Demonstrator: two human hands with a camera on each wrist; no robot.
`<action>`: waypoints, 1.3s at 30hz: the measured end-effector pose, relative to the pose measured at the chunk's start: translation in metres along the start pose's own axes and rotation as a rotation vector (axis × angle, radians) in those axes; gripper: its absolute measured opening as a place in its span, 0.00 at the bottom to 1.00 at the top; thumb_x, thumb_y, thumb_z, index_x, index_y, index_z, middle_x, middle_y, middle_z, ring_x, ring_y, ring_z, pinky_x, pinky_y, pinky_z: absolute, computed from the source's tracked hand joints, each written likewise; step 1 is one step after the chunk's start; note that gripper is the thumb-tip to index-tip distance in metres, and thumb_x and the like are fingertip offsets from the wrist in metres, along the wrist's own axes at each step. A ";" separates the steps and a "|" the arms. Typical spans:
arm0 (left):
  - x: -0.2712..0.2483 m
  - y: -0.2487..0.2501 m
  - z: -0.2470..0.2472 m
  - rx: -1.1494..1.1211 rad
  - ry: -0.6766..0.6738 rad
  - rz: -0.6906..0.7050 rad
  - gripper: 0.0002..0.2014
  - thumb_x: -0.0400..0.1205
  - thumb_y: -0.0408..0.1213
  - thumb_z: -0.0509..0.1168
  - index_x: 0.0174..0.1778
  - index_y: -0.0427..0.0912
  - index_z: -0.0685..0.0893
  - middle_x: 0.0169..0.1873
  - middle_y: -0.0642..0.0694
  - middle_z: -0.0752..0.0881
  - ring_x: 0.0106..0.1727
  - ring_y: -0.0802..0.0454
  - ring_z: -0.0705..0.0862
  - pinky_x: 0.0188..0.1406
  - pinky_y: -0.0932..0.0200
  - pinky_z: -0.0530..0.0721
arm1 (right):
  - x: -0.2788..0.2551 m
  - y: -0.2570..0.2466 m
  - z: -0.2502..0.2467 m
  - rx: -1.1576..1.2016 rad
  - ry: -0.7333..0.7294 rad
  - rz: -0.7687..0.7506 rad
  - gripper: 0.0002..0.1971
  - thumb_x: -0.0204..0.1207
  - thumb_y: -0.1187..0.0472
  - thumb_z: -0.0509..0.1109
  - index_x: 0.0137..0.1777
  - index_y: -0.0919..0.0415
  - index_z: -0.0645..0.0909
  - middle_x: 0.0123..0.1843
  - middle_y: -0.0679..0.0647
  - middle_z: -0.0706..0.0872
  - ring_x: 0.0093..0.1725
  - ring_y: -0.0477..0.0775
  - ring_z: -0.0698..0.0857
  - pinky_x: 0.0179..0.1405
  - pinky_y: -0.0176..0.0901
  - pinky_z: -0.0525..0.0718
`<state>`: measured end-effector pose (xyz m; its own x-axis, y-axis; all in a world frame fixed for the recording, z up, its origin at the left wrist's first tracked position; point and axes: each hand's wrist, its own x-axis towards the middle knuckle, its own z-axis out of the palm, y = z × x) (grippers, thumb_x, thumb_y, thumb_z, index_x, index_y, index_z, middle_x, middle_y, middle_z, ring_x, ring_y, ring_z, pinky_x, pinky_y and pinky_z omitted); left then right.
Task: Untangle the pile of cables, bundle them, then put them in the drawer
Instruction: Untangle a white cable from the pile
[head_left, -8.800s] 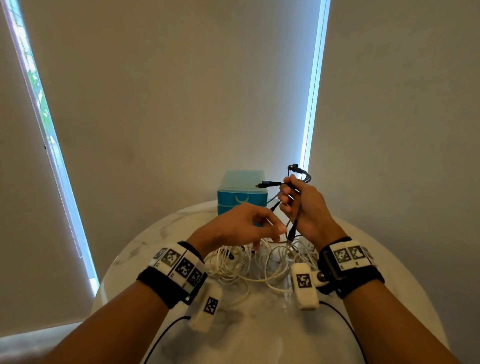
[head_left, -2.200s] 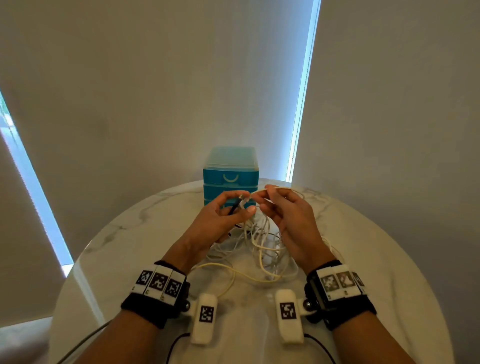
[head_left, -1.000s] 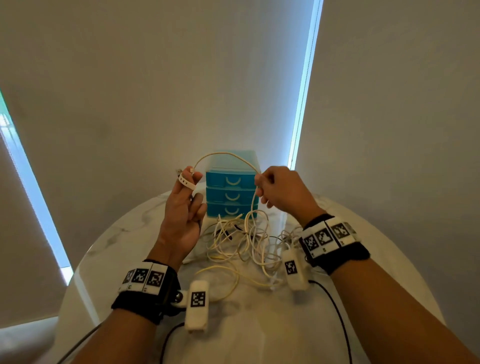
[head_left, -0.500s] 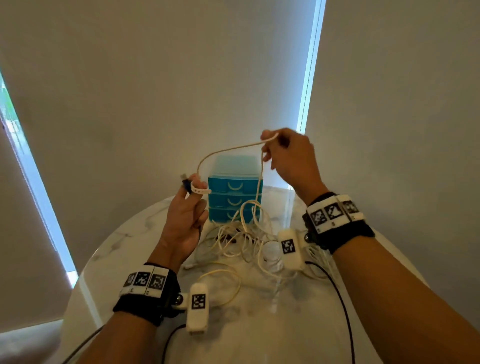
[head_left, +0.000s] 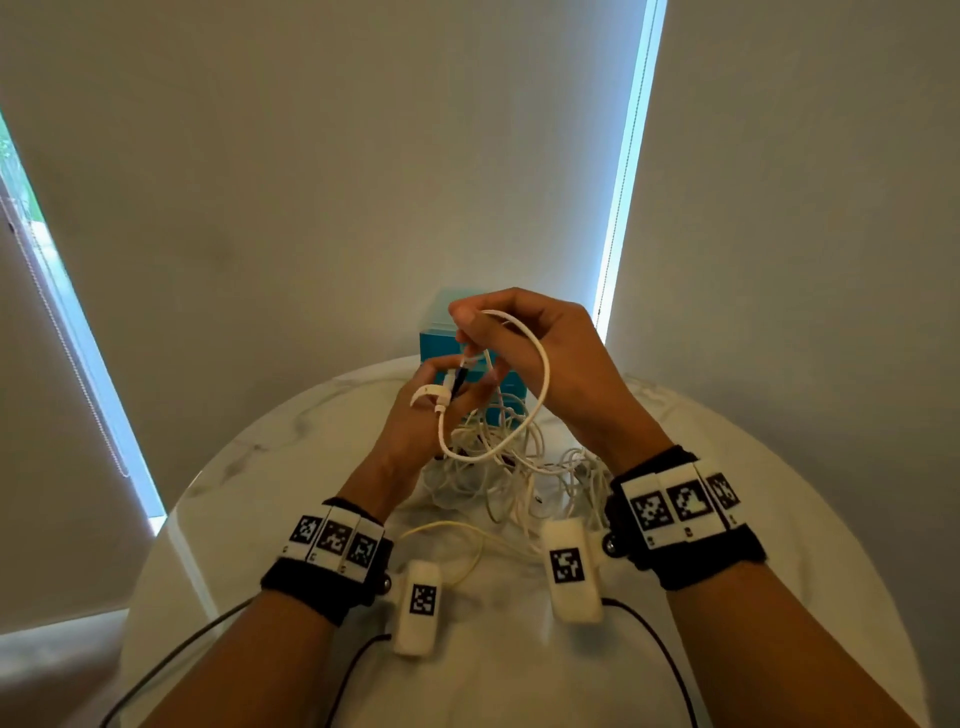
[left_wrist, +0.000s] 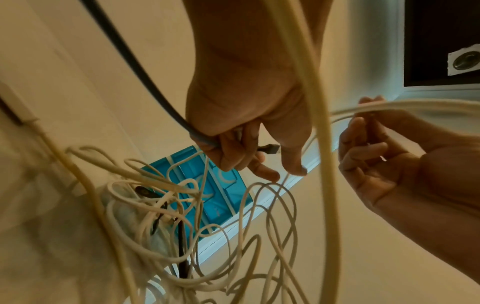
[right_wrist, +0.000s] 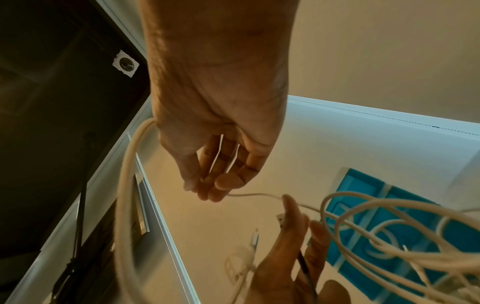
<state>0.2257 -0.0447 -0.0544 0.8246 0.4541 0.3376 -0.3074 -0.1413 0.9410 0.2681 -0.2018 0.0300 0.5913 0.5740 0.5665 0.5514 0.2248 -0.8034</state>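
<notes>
My left hand (head_left: 453, 383) pinches the dark plug end (head_left: 459, 375) of a white cable (head_left: 543, 385), and a white tie strap (head_left: 427, 395) sticks out beside it. My right hand (head_left: 470, 332), just above, grips the same cable, which curves in one loop between the hands. In the left wrist view the left hand (left_wrist: 255, 162) holds the plug (left_wrist: 270, 149), and the right hand (left_wrist: 363, 131) pinches the cable. The right hand (right_wrist: 207, 189) closes on the thin cable (right_wrist: 255, 195). A tangled pile of white cables (head_left: 511, 470) lies under both hands. The blue drawer unit (head_left: 434, 338) stands behind, mostly hidden.
The round white marble table (head_left: 779, 571) carries everything. Its front half is bare except for one loose cream cable (head_left: 457, 535) and the black leads (head_left: 670, 670) of the wrist cameras. Grey blinds with bright window gaps stand close behind the table.
My right hand has come down from high on the right to just above the left hand, so the stretched cable now curves into a loop. The left hand still holds the plug end.
</notes>
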 end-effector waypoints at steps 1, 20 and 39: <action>0.000 0.000 -0.001 0.036 -0.029 -0.003 0.13 0.86 0.45 0.75 0.65 0.45 0.89 0.51 0.50 0.96 0.48 0.62 0.94 0.40 0.71 0.86 | -0.002 -0.001 -0.001 0.013 -0.026 -0.007 0.11 0.86 0.57 0.77 0.63 0.61 0.92 0.50 0.51 0.96 0.54 0.51 0.95 0.50 0.43 0.93; -0.007 0.008 0.003 -0.094 0.063 0.124 0.13 0.90 0.41 0.71 0.59 0.32 0.89 0.52 0.43 0.95 0.60 0.54 0.92 0.62 0.60 0.85 | -0.045 0.062 -0.013 -0.157 0.083 0.405 0.16 0.87 0.47 0.76 0.57 0.61 0.88 0.39 0.57 0.96 0.34 0.51 0.94 0.38 0.41 0.92; -0.015 0.019 0.012 0.322 -0.299 -0.052 0.16 0.92 0.46 0.66 0.52 0.43 0.97 0.37 0.66 0.93 0.35 0.77 0.84 0.31 0.81 0.75 | -0.043 0.063 -0.035 0.444 0.692 0.065 0.14 0.81 0.67 0.81 0.63 0.73 0.89 0.57 0.69 0.94 0.59 0.66 0.95 0.61 0.50 0.94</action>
<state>0.2132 -0.0646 -0.0410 0.9507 0.1999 0.2370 -0.1373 -0.4138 0.8999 0.2981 -0.2399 -0.0382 0.9230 0.0139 0.3846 0.3054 0.5819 -0.7538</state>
